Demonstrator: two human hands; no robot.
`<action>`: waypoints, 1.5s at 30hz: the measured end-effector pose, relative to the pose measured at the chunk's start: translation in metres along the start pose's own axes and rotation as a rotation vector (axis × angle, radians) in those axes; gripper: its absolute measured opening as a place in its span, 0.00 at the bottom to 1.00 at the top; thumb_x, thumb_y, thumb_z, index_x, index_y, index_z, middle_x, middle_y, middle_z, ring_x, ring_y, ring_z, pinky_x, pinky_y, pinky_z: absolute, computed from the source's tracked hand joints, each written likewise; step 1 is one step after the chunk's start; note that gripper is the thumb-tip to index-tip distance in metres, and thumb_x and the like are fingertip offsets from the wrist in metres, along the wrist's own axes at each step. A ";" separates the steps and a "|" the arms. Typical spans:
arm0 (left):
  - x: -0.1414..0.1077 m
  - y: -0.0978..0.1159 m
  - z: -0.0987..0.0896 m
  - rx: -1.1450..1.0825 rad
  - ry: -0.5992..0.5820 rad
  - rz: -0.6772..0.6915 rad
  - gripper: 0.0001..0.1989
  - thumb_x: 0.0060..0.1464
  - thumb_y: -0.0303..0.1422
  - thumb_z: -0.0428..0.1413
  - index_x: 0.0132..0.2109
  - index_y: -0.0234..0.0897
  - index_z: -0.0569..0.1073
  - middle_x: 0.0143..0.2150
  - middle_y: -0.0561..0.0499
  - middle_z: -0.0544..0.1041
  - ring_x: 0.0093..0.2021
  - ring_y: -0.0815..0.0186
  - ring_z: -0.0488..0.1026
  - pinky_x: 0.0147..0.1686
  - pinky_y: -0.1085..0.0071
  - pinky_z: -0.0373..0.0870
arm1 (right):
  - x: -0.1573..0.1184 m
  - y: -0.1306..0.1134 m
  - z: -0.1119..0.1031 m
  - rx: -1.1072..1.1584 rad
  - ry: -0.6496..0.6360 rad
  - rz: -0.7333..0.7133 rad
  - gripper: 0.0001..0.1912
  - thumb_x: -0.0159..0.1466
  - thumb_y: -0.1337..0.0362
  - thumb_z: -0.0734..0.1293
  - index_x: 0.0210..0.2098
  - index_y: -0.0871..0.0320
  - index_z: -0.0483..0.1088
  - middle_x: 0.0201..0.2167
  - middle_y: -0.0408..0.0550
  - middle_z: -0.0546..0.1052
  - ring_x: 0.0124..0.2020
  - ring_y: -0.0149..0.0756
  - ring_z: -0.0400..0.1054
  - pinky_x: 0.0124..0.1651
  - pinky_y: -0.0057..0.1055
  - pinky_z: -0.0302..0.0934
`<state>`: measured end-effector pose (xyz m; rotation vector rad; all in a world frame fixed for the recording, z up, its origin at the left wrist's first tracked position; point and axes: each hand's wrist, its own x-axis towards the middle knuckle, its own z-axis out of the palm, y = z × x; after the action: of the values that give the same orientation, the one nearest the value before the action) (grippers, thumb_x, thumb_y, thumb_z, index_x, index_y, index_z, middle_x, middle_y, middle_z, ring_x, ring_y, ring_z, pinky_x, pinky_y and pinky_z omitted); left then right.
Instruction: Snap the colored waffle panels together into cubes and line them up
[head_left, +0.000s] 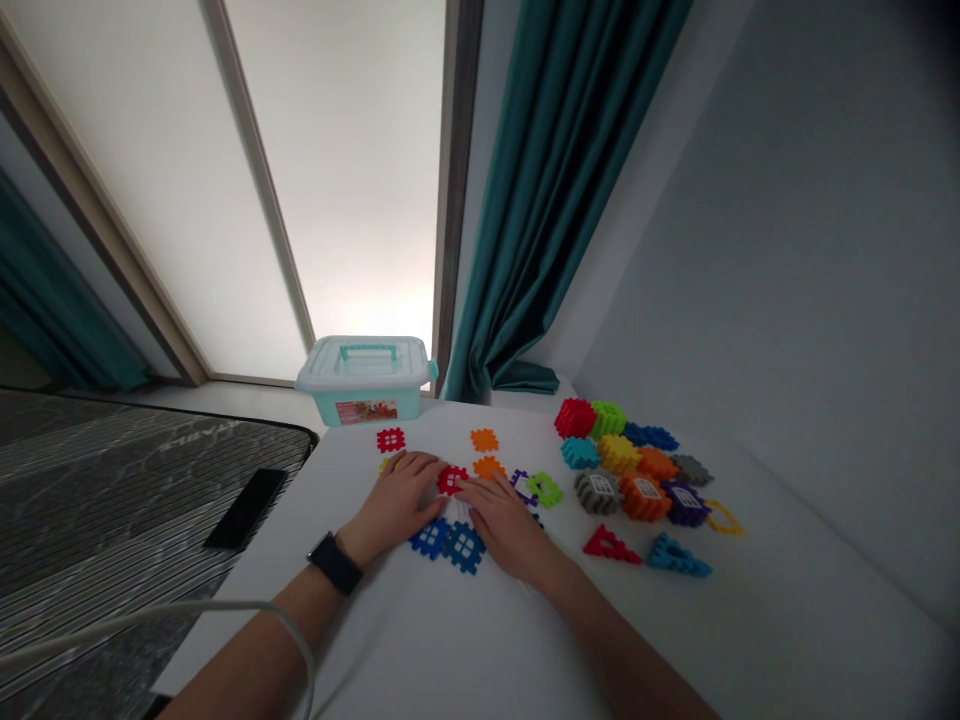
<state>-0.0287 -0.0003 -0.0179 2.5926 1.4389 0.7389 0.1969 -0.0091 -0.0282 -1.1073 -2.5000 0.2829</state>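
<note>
A red toothed building tile (451,480) with a window cut-out lies between my hands, low over the white table. My left hand (405,497), watch on the wrist, has its forefinger and thumb around the tile's left side. From the right, the fingertips of my right hand (506,522) grip its edge. Just below are two joined blue window tiles (461,546). Beyond the fingers sit two orange tiles (484,440) and another red window tile (391,440). A yellow piece (384,465) is mostly covered by my left hand. Purple (523,487) and lime green (546,490) pieces are beside my right hand.
Stacks of coloured tiles, such as yellow ones (619,455), stand at the right, with red (611,545) and blue (677,556) triangular pieces in front. A lidded teal box (367,382) stands at the back left. A white cable (225,606) crosses my left forearm.
</note>
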 end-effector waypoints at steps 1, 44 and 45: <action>0.001 0.002 0.002 -0.018 -0.007 0.006 0.21 0.57 0.32 0.58 0.58 0.42 0.70 0.57 0.45 0.75 0.58 0.54 0.69 0.61 0.53 0.60 | 0.000 0.000 0.000 -0.003 0.002 -0.007 0.22 0.69 0.72 0.57 0.58 0.53 0.69 0.60 0.49 0.73 0.62 0.40 0.64 0.68 0.51 0.50; -0.003 0.013 -0.010 -0.112 0.176 0.162 0.24 0.55 0.37 0.62 0.57 0.41 0.68 0.57 0.40 0.72 0.59 0.51 0.68 0.62 0.48 0.62 | -0.002 -0.003 -0.012 -0.043 0.342 -0.002 0.27 0.63 0.58 0.70 0.59 0.55 0.63 0.61 0.60 0.66 0.63 0.53 0.59 0.63 0.54 0.60; -0.003 0.013 -0.010 -0.111 0.175 0.161 0.23 0.55 0.38 0.62 0.57 0.41 0.68 0.57 0.40 0.71 0.59 0.51 0.67 0.61 0.48 0.63 | -0.003 -0.003 -0.014 -0.043 0.345 -0.012 0.27 0.63 0.59 0.69 0.59 0.55 0.63 0.62 0.59 0.66 0.64 0.53 0.59 0.63 0.54 0.60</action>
<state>-0.0246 -0.0117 -0.0064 2.6366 1.1994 1.0580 0.2021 -0.0129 -0.0152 -1.0567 -2.2136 0.0299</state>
